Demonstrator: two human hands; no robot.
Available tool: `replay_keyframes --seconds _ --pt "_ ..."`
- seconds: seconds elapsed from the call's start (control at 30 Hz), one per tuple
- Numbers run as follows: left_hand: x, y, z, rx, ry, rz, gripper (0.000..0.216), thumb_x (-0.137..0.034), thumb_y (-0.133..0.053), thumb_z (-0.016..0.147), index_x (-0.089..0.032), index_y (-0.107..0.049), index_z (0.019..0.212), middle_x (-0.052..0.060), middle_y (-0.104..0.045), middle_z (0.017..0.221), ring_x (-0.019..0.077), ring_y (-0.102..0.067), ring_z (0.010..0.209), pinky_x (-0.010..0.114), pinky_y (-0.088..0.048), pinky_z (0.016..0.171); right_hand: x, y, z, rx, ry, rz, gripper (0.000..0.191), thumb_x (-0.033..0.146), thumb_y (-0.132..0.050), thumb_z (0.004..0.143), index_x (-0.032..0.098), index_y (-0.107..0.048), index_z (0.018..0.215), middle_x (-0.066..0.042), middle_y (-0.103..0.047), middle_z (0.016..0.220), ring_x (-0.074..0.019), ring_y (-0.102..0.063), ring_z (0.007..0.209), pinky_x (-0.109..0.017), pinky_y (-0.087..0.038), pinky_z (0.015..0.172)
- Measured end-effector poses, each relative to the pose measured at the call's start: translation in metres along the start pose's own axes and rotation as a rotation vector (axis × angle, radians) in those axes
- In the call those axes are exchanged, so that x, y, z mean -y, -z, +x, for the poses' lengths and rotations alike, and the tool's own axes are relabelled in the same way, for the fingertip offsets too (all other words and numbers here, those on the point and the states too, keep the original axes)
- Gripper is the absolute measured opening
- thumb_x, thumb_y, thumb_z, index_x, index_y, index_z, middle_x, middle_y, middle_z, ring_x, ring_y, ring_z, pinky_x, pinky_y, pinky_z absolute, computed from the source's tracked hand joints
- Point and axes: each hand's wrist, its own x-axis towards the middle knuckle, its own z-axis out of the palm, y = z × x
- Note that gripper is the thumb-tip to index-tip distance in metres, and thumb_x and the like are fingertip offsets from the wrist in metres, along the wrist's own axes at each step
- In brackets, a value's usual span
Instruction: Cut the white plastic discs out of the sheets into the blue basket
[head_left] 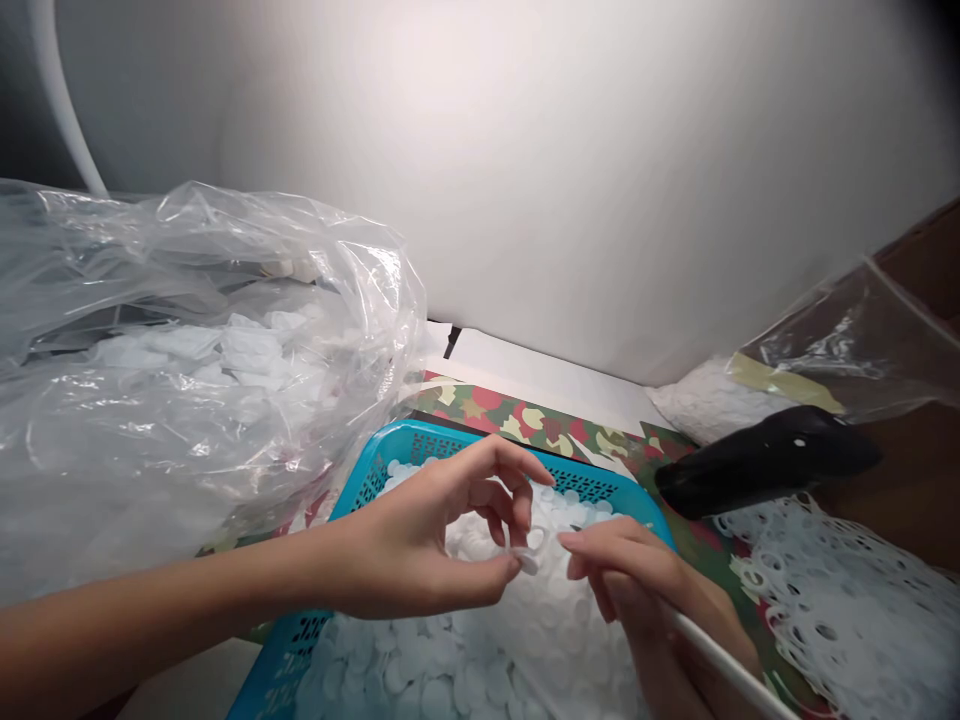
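Observation:
My left hand [442,540] pinches a small white plastic disc [527,562] between thumb and fingertip, above the basket. Close by on the right, my right hand [645,580] has its fingers pressed together; a small dark tip shows by its fingertips, but what it holds is too small to make out. A thin white cord or rod [727,660] runs across that hand's wrist to the lower edge. Beneath both hands is a blue plastic basket [352,500] with many loose white discs [427,670] in it.
A large clear plastic bag [202,400] with white pieces stands at left. On the right lie a black object [765,460], a pile of white rings [847,610] and another clear bag [840,340]. Camouflage-patterned cloth [517,415] covers the surface before a pale wall [540,180].

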Motion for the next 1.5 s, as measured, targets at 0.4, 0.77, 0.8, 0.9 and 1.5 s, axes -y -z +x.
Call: replay_keyframes --seconds 0.4,0.77,0.8,0.9,1.5 --pt "-0.001 -0.001 -0.001 -0.017 -0.115 0.306 0.019 -0.012 -0.059 0.079 -0.018 -0.05 0.095 0.002 -0.055 0.092 0.0135 -0.052 0.084 0.026 -0.043 0.075 -0.007 -0.01 -0.004 0.116 0.03 -0.042 0.009 0.011 -0.052 0.084 0.019 -0.054 0.085 0.005 -0.037 0.061 -0.009 -0.042 0.052 -0.021 -0.034 0.048" --pt "-0.004 -0.008 -0.002 -0.007 -0.232 0.748 0.006 -0.02 -0.058 0.077 -0.015 -0.056 0.08 0.0 -0.057 0.073 0.0141 -0.049 0.071 0.032 -0.029 0.067 -0.009 -0.012 -0.007 0.141 0.026 -0.057 0.012 0.009 -0.055 0.082 0.02 -0.053 0.085 0.005 -0.037 0.062 -0.0078 -0.042 0.052 -0.019 -0.035 0.049" --pt "-0.004 -0.007 -0.002 0.0 -0.233 0.749 0.003 -0.018 -0.056 0.078 -0.015 -0.056 0.079 0.0 -0.057 0.073 0.0137 -0.049 0.071 0.032 -0.028 0.067 -0.009 -0.012 -0.007 0.135 0.022 -0.047 0.012 0.009 -0.055 0.082 0.02 -0.053 0.085 0.005 -0.036 0.062 -0.0078 -0.041 0.052 -0.019 -0.034 0.05" --pt "-0.003 -0.006 -0.001 0.023 -0.236 0.756 0.003 -0.014 -0.053 0.077 -0.016 -0.055 0.078 -0.001 -0.057 0.072 0.0134 -0.048 0.069 0.031 -0.027 0.065 -0.009 -0.014 -0.009 0.121 0.022 -0.014 0.013 0.008 -0.054 0.081 0.02 -0.053 0.084 0.005 -0.034 0.063 -0.0078 -0.039 0.052 -0.02 -0.032 0.049" --pt "0.0 0.0 0.001 -0.284 0.064 0.555 0.013 -0.013 -0.054 0.08 -0.019 -0.054 0.07 -0.008 -0.058 0.07 0.0097 -0.049 0.07 0.024 -0.035 0.069 -0.009 -0.013 -0.009 0.159 0.106 -0.037 0.019 0.001 -0.05 0.077 0.019 -0.052 0.084 0.005 -0.031 0.065 -0.008 -0.034 0.053 -0.02 -0.031 0.047"
